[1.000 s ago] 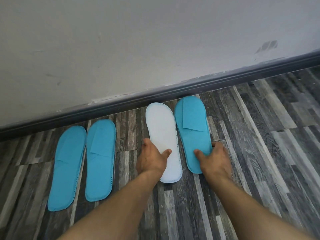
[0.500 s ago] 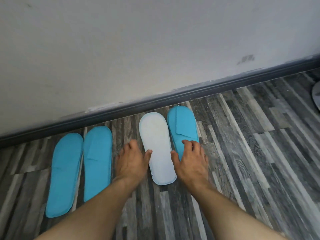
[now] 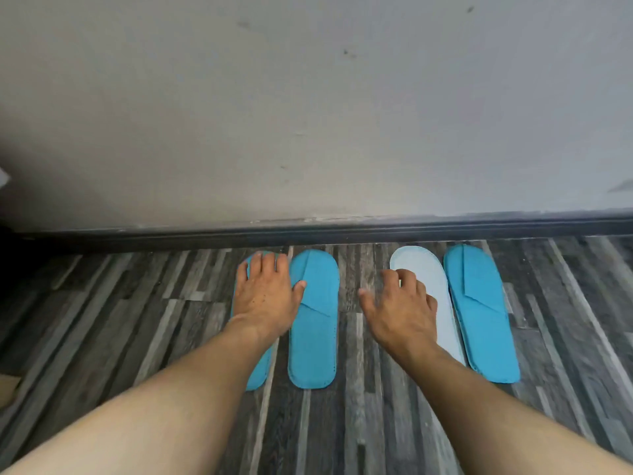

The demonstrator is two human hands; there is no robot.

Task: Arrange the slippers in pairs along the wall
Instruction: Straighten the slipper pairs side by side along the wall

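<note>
Flat disposable slippers lie in a row with their toes toward the dark baseboard [image 3: 342, 233]. My left hand [image 3: 265, 296] rests palm down, fingers spread, on the leftmost blue slipper [image 3: 257, 375], hiding most of it. Beside it lies a second blue slipper [image 3: 313, 341], my thumb touching its edge. Across a gap, my right hand [image 3: 399, 310] lies flat over the left side of a white slipper [image 3: 435, 282], which shows its sole. A third blue slipper [image 3: 483, 320] lies close on the white one's right.
The grey wall [image 3: 308, 114] rises right behind the baseboard. Grey wood-pattern floor [image 3: 120, 320] stretches left and right of the slippers. A pale brown corner of something [image 3: 7, 389] shows at the left edge.
Both hands have shifted left: my left hand went from the floor onto the leftmost blue slipper, my right hand from the right blue slipper onto the white one. The view swung left.
</note>
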